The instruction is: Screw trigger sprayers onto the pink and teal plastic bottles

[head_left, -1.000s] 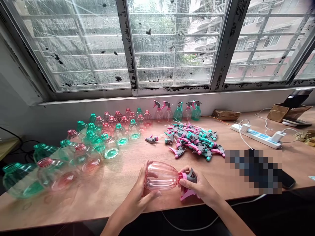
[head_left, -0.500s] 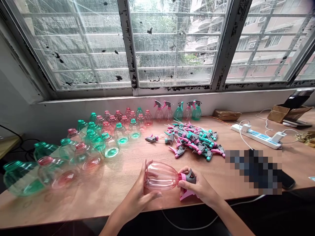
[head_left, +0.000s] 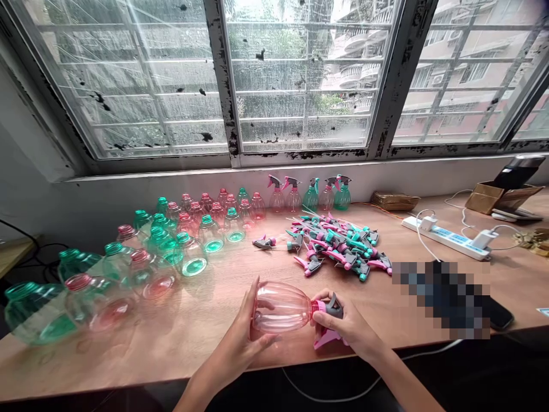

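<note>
A clear pink spray bottle [head_left: 281,307] lies sideways in the air above the table's front edge, its base to the left. My left hand [head_left: 246,329] is wrapped round the base end, with the thumb underneath. At the neck, my right hand [head_left: 343,323] grips the pink collar of a grey and pink spray head [head_left: 333,308], whose pink trigger points down. The head sits against the bottle's mouth; how tightly it is screwed on I cannot tell. Beyond the hands lies a heap of loose pink, green and grey spray heads [head_left: 338,243].
Several open pink and green bottles [head_left: 193,254] stand along the left. Bottles with spray heads [head_left: 294,197] line the wall under the window. To the right are a white power strip [head_left: 446,237], a dark phone [head_left: 497,312], cables and a cardboard box [head_left: 486,197].
My right thumb and fingers have shifted slightly around the collar of the spray head. The bottle and my left hand have barely moved.
</note>
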Motion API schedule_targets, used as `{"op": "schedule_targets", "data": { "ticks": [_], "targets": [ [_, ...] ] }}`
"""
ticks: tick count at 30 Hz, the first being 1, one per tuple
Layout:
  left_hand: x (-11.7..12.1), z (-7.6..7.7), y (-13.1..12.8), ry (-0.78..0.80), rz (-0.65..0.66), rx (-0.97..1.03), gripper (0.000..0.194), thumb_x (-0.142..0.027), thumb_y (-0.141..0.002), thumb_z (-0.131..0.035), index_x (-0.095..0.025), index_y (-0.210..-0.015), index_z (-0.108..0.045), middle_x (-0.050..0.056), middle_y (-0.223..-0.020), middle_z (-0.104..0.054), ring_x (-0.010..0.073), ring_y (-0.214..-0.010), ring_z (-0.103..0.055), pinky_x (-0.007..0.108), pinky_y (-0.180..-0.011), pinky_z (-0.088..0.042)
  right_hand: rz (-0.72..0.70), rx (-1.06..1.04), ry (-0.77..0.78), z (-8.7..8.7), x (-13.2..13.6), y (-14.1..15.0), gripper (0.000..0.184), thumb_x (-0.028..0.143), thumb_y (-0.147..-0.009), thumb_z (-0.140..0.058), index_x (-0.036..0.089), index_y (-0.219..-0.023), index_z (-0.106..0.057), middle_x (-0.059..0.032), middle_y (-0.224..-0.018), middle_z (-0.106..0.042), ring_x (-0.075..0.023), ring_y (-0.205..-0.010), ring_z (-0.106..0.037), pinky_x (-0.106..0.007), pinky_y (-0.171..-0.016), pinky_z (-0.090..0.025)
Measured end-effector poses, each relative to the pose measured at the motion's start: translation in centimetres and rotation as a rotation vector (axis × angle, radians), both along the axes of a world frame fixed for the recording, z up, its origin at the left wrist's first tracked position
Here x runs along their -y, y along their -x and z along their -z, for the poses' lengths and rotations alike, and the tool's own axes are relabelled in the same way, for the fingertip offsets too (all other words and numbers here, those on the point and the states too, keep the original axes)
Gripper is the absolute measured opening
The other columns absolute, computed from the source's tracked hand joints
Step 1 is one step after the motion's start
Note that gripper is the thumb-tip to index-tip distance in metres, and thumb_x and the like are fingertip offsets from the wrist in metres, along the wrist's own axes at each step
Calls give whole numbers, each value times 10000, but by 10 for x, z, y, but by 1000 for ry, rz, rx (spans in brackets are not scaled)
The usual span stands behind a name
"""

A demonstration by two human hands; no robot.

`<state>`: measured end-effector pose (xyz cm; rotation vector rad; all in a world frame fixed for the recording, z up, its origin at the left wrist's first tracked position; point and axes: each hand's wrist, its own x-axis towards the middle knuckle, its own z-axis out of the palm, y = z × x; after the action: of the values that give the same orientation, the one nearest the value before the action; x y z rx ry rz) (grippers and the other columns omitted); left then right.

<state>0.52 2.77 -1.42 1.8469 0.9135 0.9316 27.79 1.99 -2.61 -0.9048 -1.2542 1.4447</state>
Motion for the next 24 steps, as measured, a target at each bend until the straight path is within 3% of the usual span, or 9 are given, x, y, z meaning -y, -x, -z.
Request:
{"op": "schedule_targets", "data": {
  "ticks": [4,6,9,12,15,20,22,24],
  "targets": [
    [-2,6,1,-22,22,18,918,-258,-991,-627,-511,-1612,1,91,-1658,-253,268,-1215,-604,429,-990,-544,7,19,-6,1,0,0,415,470,-801,-869,185,-956,-610,1,-674,-763,-170,-569,-711,-267,-556,-530],
    [-1,5,1,-17,20,10,969,-283,-974,-667,-510,-1610,27,88,-1681,-226,284,-1259,-586,466,-1051,-516,12,22,-7,1,0,0,421,473,-791,-875,186,-955,-615,5,-676,-759,-168,-575,-706,-271,-567,-534],
    [2,-1,0,28,-6,-25,1125,-321,-907,-775,-440,-1626,82,105,-1724,-180,348,-1488,-384,558,-1240,-293,8,42,-10,0,0,0,435,478,-763,-891,186,-949,-627,11,-676,-745,-174,-585,-700,-289,-579,-543],
    [3,-5,0,62,-20,-40,1099,-371,-904,-776,-351,-1651,30,140,-1735,-165,362,-1582,-195,578,-1287,-151,27,71,-11,-2,1,1,446,492,-748,-894,183,-948,-642,10,-678,-738,-178,-589,-691,-292,-564,-535],
    [1,-3,1,15,-14,-36,1033,-379,-915,-761,-367,-1650,-35,133,-1724,-193,364,-1551,-275,564,-1274,-219,47,84,-15,-4,1,1,445,517,-756,-879,184,-928,-641,7,-664,-741,-173,-573,-678,-280,-532,-518],
    [-1,5,2,-38,-1,17,904,-271,-995,-635,-506,-1614,-19,83,-1705,-200,295,-1339,-545,476,-1087,-506,20,47,-7,-1,1,0,439,504,-783,-867,190,-947,-608,4,-668,-752,-176,-574,-697,-275,-537,-529],
    [0,5,1,-24,-20,17,909,-251,-990,-641,-496,-1618,-32,83,-1704,-208,305,-1383,-504,468,-1089,-507,8,32,-2,1,0,0,437,494,-787,-868,192,-960,-603,5,-681,-751,-188,-590,-714,-297,-569,-555],
    [1,2,0,-5,-29,1,1001,-272,-946,-718,-468,-1626,-11,83,-1715,-198,335,-1492,-375,512,-1181,-412,1,32,1,2,0,0,437,484,-784,-874,194,-974,-608,10,-683,-745,-196,-594,-722,-312,-582,-569]
  ]
}}
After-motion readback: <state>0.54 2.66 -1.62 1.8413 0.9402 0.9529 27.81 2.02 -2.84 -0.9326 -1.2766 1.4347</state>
